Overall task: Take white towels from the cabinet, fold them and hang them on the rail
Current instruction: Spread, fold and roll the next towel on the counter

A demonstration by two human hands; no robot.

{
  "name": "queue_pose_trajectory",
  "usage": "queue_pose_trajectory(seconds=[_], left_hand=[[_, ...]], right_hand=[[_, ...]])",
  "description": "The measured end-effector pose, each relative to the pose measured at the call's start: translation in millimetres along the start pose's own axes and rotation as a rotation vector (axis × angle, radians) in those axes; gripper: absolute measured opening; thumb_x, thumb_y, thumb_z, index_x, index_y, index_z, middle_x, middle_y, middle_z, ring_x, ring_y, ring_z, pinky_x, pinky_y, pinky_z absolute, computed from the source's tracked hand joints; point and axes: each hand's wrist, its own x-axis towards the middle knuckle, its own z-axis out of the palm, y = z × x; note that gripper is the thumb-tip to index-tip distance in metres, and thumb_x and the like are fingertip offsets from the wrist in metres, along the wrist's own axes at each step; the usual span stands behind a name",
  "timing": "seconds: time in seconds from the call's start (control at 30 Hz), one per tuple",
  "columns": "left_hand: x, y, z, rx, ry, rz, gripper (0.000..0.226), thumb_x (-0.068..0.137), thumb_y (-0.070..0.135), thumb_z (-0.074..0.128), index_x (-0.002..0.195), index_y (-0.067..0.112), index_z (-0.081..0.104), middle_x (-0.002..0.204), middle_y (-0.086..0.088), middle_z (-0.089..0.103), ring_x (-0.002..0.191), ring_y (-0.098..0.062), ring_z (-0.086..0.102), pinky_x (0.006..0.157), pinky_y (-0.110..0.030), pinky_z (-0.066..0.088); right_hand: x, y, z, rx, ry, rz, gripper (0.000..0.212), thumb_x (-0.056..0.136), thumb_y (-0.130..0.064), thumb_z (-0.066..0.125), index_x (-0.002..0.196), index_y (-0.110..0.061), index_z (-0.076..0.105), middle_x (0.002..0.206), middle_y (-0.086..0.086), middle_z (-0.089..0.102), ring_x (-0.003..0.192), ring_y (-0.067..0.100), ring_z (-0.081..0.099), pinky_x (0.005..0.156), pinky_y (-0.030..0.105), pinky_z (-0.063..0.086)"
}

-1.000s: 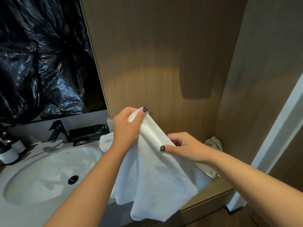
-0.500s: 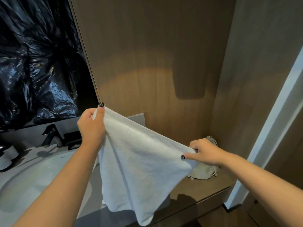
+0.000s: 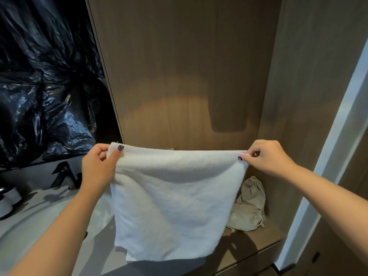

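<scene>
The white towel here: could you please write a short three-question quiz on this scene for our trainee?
1. True or false: both hands pinch the white towel by its top corners.
2. What lies right of the towel on the wooden shelf? A) grey cloth pouch B) soap bottle C) folded towels
3. Which hand is nearer the black tap?

Key: 1 true. 2 A, the grey cloth pouch. 3 the left hand, not the right hand.

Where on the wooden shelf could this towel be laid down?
Bare wood shows on the shelf in front of the grey cloth bag, toward its front edge. The back right corner is crowded by that bag; the white towel hides the rest.
</scene>
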Motion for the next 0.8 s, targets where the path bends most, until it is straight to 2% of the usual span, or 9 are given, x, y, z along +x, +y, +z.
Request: queue_pose_trajectory(seconds=[0.1,0.17,0.27,0.4,0.5,0.57,0.63,0.73,0.8], left_hand=[[-1,0,-9,0.079,-0.092,0.075,0.017,0.088,0.026,0.071,0.081,0.014,0.06,0.066,-0.026,0.053,0.057,-0.018,0.042,0.057,-0.029,0.038],[-2,-1,-12,0.143,-0.107,0.111,0.019,0.088,0.025,0.071,0.08,0.016,0.056,0.062,-0.022,0.052,0.05,-0.01,0.038,0.052,-0.022,0.038],[-4,3,-12,0.135,-0.053,0.132,0.021,0.088,0.025,0.071,0.08,0.018,0.053,0.059,-0.01,0.052,0.05,-0.008,0.04,0.05,-0.015,0.035],[-5,16,-5,0.034,0.021,0.11,0.024,0.092,0.025,0.067,0.08,0.022,0.046,0.059,-0.005,0.051,0.05,-0.009,0.038,0.051,-0.021,0.036],[-1,25,-5,-0.07,0.01,0.014,0.022,0.094,0.035,0.063,0.084,0.023,0.048,0.067,-0.009,0.055,0.059,-0.019,0.047,0.059,-0.033,0.041],[0,30,-6,-0.222,-0.04,-0.132,0.025,0.089,0.046,0.067,0.089,0.023,0.058,0.083,-0.013,0.067,0.074,-0.025,0.058,0.07,-0.045,0.051],[-1,36,-8,-0.327,-0.09,-0.249,0.027,0.086,0.048,0.069,0.094,0.023,0.066,0.1,-0.018,0.071,0.086,-0.028,0.064,0.083,-0.054,0.054],[-1,42,-11,-0.38,-0.142,-0.266,0.025,0.095,0.031,0.064,0.111,0.012,0.067,0.105,-0.014,0.073,0.09,-0.026,0.069,0.081,-0.046,0.056],[-3,46,-14,-0.318,-0.159,-0.22,0.023,0.095,0.03,0.063,0.113,0.016,0.069,0.104,-0.007,0.075,0.092,-0.022,0.071,0.078,-0.041,0.057]], right_hand=[[8,-6,-9,0.044,0.14,0.081,0.016,0.082,-0.023,0.077,0.071,-0.012,0.074,0.072,-0.004,0.06,0.07,0.011,0.056,0.057,0.017,0.038],[12,-11,-13,0.082,0.197,0.122,0.012,0.081,-0.021,0.077,0.076,-0.01,0.074,0.074,-0.005,0.059,0.071,0.012,0.056,0.057,0.018,0.039],[16,-18,-19,0.115,0.281,0.131,0.008,0.081,-0.018,0.077,0.08,-0.011,0.074,0.077,-0.002,0.061,0.072,0.012,0.056,0.058,0.018,0.042],[21,-26,-26,0.19,0.305,0.109,0.005,0.082,-0.014,0.076,0.078,-0.013,0.073,0.078,-0.001,0.065,0.075,0.012,0.059,0.062,0.02,0.048],[24,-29,-28,0.208,0.3,0.115,0.011,0.083,-0.012,0.075,0.074,-0.014,0.068,0.077,-0.002,0.063,0.074,0.013,0.059,0.058,0.017,0.042],[25,-29,-28,0.216,0.312,0.109,0.017,0.083,-0.009,0.074,0.073,-0.015,0.062,0.077,-0.003,0.061,0.074,0.015,0.058,0.058,0.018,0.042],[24,-29,-30,0.224,0.301,0.094,0.018,0.084,-0.007,0.073,0.077,-0.014,0.058,0.079,-0.003,0.059,0.074,0.016,0.058,0.059,0.018,0.042],[22,-28,-37,0.203,0.241,0.024,0.023,0.085,-0.005,0.07,0.103,-0.018,0.062,0.085,-0.003,0.058,0.076,0.013,0.055,0.065,0.018,0.041],[24,-27,-41,0.152,0.203,0.017,0.026,0.089,-0.009,0.067,0.114,-0.016,0.067,0.093,-0.003,0.058,0.084,0.013,0.053,0.071,0.019,0.04]])
